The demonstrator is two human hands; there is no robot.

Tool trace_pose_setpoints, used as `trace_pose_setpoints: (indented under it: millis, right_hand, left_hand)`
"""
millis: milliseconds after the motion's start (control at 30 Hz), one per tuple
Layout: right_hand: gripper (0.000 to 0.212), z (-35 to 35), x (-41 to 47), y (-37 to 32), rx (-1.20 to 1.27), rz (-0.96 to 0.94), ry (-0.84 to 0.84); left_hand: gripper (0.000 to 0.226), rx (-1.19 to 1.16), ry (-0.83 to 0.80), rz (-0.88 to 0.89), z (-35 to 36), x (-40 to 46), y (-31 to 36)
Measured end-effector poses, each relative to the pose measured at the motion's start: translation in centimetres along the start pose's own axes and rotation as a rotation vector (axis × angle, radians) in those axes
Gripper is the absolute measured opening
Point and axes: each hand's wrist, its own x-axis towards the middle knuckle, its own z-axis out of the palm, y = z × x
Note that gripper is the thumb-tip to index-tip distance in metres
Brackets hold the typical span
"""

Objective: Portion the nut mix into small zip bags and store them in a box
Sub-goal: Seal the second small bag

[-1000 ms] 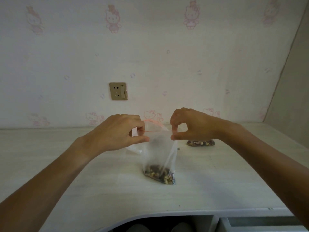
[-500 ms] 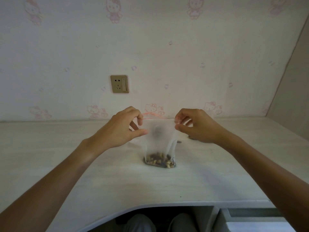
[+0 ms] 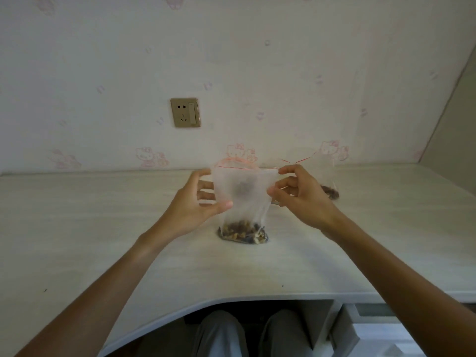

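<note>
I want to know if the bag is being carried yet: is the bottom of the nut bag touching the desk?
Touching. The head view shows the zip bag's nut-filled bottom resting flat on the desk.

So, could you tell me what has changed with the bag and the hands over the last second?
The zip bag came down until its nut-filled bottom rests on the desk, and its mouth, stretched flat a second ago, now gapes open. The left hand and right hand keep pinching its top edges. The second bag behind the right hand stays in place.
</note>
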Motion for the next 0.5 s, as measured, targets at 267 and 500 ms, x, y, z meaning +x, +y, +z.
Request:
trace_pose_setpoints:
  millis: [267,500]
  right_hand:
    - [0.057,3.9,-1.7,2.6,0.099,0.156,-0.13]
    - [0.007,5.3,-2.3,4.1,0.306,0.244,0.009]
  left_hand:
    - [0.011,-0.148,-0.052,-0.073,3.7,-1.1,-2.7]
    - [0.025,-0.345,0.06,-0.051,6.4,-1.3,-0.9]
